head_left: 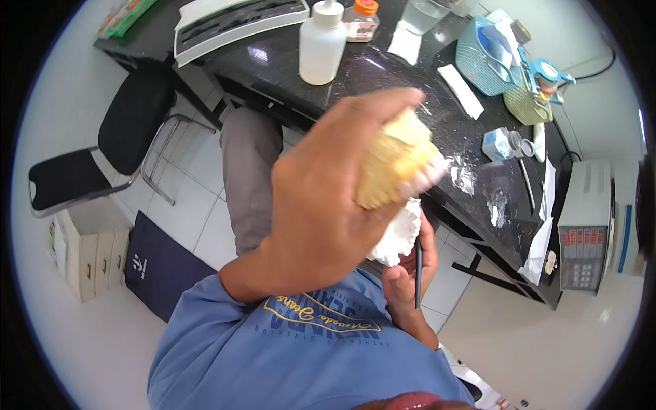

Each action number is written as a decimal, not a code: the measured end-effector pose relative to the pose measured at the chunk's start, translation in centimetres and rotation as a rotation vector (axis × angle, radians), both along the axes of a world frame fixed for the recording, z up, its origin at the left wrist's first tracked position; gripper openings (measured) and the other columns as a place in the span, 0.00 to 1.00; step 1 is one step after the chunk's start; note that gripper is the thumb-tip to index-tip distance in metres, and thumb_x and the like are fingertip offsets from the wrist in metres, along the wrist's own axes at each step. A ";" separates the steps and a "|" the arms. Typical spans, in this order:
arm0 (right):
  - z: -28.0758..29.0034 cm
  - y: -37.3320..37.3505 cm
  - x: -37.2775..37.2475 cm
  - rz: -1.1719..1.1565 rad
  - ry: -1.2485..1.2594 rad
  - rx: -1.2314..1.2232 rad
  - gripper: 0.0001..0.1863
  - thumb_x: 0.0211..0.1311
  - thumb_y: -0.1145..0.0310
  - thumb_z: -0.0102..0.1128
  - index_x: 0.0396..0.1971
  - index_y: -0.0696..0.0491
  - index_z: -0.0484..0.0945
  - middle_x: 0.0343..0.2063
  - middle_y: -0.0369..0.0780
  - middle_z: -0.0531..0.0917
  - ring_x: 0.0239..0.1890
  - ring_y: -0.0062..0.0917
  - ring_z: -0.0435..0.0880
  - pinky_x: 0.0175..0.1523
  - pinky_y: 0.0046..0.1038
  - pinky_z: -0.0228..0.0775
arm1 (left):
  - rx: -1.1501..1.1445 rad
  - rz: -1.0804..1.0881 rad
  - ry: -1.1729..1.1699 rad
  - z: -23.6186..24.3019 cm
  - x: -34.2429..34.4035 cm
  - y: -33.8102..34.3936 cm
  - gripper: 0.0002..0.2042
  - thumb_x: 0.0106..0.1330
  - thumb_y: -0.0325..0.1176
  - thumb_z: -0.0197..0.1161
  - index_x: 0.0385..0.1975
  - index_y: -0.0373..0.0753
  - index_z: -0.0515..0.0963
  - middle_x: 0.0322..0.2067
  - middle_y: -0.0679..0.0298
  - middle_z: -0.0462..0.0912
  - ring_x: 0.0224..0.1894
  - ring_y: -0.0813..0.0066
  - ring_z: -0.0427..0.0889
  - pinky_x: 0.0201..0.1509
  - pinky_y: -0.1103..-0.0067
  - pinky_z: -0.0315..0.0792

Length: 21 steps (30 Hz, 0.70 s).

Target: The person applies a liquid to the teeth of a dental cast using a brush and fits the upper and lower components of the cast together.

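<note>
My left hand (pixel 321 184) is raised close to the camera, its fingers wrapped round a yellow dental cast (pixel 389 164). A row of pale pinkish-white teeth runs along the cast's right edge. Lower and to the right, my right hand (pixel 410 266) grips a white plaster dental cast (pixel 400 236), partly hidden behind my left hand. A thin dark-handled tool (pixel 418 277) also lies in the right hand, pointing down along the thumb; its working end does not show. Both hands are above my lap, in front of the black table (pixel 383 75).
On the table stand a white squeeze bottle (pixel 321 48), an orange-capped jar (pixel 362 20), a water container (pixel 422 15), a blue basket (pixel 484 61), a green basket (pixel 529 102) and a small opened bottle (pixel 499 144). White powder (pixel 463 174) is smeared nearby. A black chair (pixel 137 123) stands left.
</note>
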State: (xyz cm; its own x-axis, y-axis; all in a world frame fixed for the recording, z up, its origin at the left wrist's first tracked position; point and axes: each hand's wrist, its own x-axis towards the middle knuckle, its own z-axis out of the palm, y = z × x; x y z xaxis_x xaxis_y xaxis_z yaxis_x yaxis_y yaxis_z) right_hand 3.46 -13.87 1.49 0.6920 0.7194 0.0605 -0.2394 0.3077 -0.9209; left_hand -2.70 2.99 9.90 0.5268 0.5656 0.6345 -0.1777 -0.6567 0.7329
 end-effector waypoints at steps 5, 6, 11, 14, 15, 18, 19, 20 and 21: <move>2.9 0.9 1.8 -0.163 -0.224 0.031 0.58 0.41 0.54 0.80 0.66 0.67 0.52 0.60 0.49 0.68 0.62 0.31 0.70 0.66 0.31 0.61 | -0.332 -0.133 -0.213 -1.6 1.0 0.9 0.30 0.60 0.36 0.70 0.58 0.31 0.65 0.44 0.57 0.78 0.45 0.72 0.81 0.49 0.82 0.73; 3.8 1.1 2.4 -0.186 -0.235 0.010 0.58 0.41 0.51 0.79 0.65 0.68 0.54 0.59 0.50 0.69 0.61 0.32 0.71 0.66 0.31 0.61 | -0.391 -0.189 -0.282 -1.8 1.3 0.9 0.33 0.59 0.37 0.71 0.60 0.31 0.62 0.47 0.56 0.76 0.46 0.71 0.80 0.49 0.81 0.72; 7.6 1.9 7.1 -0.288 -0.587 -0.090 0.48 0.59 0.40 0.59 0.61 0.71 0.60 0.61 0.52 0.68 0.62 0.34 0.70 0.67 0.35 0.59 | -0.441 -0.453 -0.372 -3.0 2.5 0.5 0.39 0.68 0.40 0.55 0.69 0.32 0.39 0.59 0.50 0.66 0.62 0.59 0.69 0.65 0.68 0.64; 10.0 2.8 9.0 -0.283 -0.694 -0.133 0.45 0.60 0.41 0.59 0.60 0.70 0.63 0.59 0.51 0.71 0.61 0.31 0.71 0.65 0.31 0.62 | -0.411 -0.454 -0.295 -3.9 2.8 0.6 0.36 0.70 0.39 0.49 0.69 0.32 0.38 0.61 0.49 0.62 0.65 0.58 0.66 0.68 0.66 0.60; 10.0 3.4 9.8 -0.328 -0.706 -0.067 0.35 0.62 0.51 0.63 0.58 0.64 0.70 0.47 0.45 0.80 0.49 0.23 0.78 0.55 0.22 0.67 | -0.377 -0.440 -0.324 -4.4 3.1 0.7 0.34 0.70 0.35 0.53 0.69 0.32 0.41 0.62 0.49 0.61 0.66 0.58 0.65 0.68 0.66 0.60; 11.7 3.9 11.2 -0.208 -0.839 -0.110 0.34 0.60 0.55 0.66 0.58 0.64 0.69 0.48 0.46 0.80 0.49 0.23 0.79 0.52 0.22 0.70 | -0.309 -0.466 -0.310 -4.9 3.5 1.1 0.34 0.67 0.32 0.59 0.67 0.32 0.46 0.63 0.47 0.60 0.65 0.58 0.65 0.69 0.67 0.59; 12.0 4.0 11.6 -0.136 -0.790 -0.069 0.31 0.59 0.64 0.68 0.59 0.64 0.69 0.48 0.46 0.80 0.47 0.22 0.79 0.51 0.21 0.71 | -0.364 -0.478 -0.397 -5.0 3.6 1.0 0.35 0.61 0.26 0.66 0.65 0.31 0.53 0.62 0.49 0.61 0.64 0.63 0.65 0.67 0.71 0.60; 12.3 4.2 11.6 -0.135 -0.795 -0.075 0.31 0.59 0.64 0.68 0.59 0.64 0.69 0.48 0.46 0.80 0.47 0.22 0.79 0.51 0.21 0.71 | -0.370 -0.480 -0.403 -5.0 3.6 1.1 0.35 0.61 0.26 0.66 0.65 0.31 0.53 0.62 0.49 0.61 0.64 0.63 0.65 0.67 0.71 0.60; 12.6 4.5 11.6 -0.097 -0.798 -0.103 0.31 0.58 0.69 0.68 0.59 0.64 0.69 0.48 0.46 0.80 0.46 0.22 0.80 0.50 0.20 0.71 | -0.317 -0.423 -0.371 -4.9 3.5 1.4 0.35 0.59 0.27 0.68 0.64 0.30 0.56 0.60 0.50 0.65 0.61 0.63 0.69 0.66 0.71 0.63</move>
